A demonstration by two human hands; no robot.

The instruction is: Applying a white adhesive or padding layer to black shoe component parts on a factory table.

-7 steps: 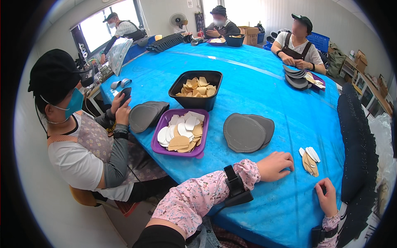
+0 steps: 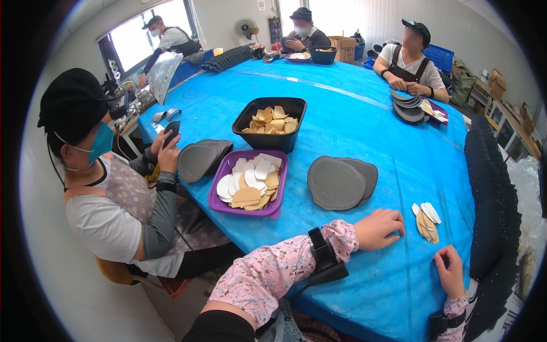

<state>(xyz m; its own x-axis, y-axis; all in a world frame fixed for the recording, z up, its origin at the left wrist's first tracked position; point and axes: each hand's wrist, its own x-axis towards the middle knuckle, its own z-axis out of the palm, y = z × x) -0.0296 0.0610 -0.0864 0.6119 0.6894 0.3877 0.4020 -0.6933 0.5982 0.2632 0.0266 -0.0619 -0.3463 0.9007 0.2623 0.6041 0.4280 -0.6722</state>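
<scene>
My left hand [image 2: 378, 230] rests on the blue table cover, open, its slightly bent fingers apart and nothing visible in them. At the lower right my right hand [image 2: 450, 270] lies on the cover, its fingers loosely curled in, with nothing showing in them. Just beyond the right hand is a small pile of white cut pieces [image 2: 431, 212] and tan cut pieces [image 2: 426, 227], touched by neither hand. Grey rounded, padded-looking pieces [image 2: 337, 183] lie overlapped in front of my left hand.
A purple tub [image 2: 277, 212] of white and tan pieces and a black tub [image 2: 268, 141] of tan pieces stand left of centre. A co-worker [image 2: 128, 199] at left holds a dark phone-like object. Black stacked pieces [image 2: 491, 228] line the right edge. Other people sit farther off.
</scene>
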